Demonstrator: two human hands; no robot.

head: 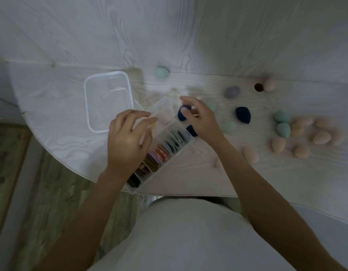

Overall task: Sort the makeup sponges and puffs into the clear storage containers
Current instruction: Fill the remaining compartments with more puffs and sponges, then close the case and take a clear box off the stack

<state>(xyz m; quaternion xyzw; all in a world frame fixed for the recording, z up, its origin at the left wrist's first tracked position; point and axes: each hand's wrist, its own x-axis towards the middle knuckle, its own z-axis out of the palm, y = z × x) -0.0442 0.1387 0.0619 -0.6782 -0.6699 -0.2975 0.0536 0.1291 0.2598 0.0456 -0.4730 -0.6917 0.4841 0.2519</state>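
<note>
Puffs fill the divided box (pixel 165 153) at centre; egg sponges (pixel 306 133) lie loose at right, tub (pixel 108 100) upper left empty; left hand (pixel 128 137) fingers relaxed over box; right hand (pixel 200 118) pinches a navy sponge (pixel 182 114)

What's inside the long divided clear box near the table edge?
The divided box holds flat puffs standing on edge, sorted by colour: blue-grey, orange-red, lilac, brown and dark ones. The left hand covers part of its compartments, so what lies there cannot be seen.

White table (pixel 208 173) holds sponges (pixel 321 137), two containers (pixel 108 100)
</note>
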